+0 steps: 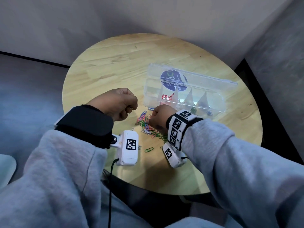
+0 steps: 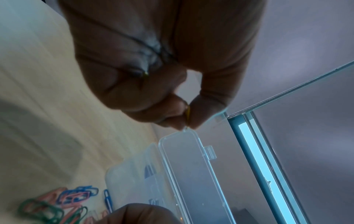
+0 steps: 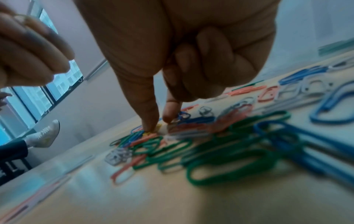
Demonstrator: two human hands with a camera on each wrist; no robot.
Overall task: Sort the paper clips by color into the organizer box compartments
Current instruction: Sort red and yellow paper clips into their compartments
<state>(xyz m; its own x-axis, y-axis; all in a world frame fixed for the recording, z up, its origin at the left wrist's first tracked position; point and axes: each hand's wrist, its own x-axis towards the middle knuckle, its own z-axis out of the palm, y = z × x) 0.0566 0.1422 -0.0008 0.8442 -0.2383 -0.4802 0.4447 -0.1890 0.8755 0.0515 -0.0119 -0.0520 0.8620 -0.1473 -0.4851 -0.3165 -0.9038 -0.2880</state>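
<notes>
An open clear organizer box (image 1: pixel 218 111) lies on the round wooden table (image 1: pixel 115 63), its lid (image 1: pixel 205 79) folded back. Red clips (image 1: pixel 167 97) fill one compartment; a green clip (image 1: pixel 193 110) and a blue one (image 1: pixel 209 113) sit in others. A mixed pile of paper clips (image 1: pixel 148 127) lies just in front of the box. My left hand (image 1: pixel 131 109) hovers left of the box, curled, pinching a yellow paper clip (image 2: pixel 188 113) between thumb and forefinger. My right hand (image 3: pixel 159 124) reaches down into the pile (image 3: pixel 210 144), thumb and forefinger closing on a yellow clip (image 3: pixel 153 131).
A lone green clip (image 1: pixel 148 149) lies nearer me. Wrist cameras (image 1: pixel 129 149) with a black cable hang over the table's near part. A wall corner stands behind the table. A seated person's white shoe (image 3: pixel 45 134) shows in the right wrist view.
</notes>
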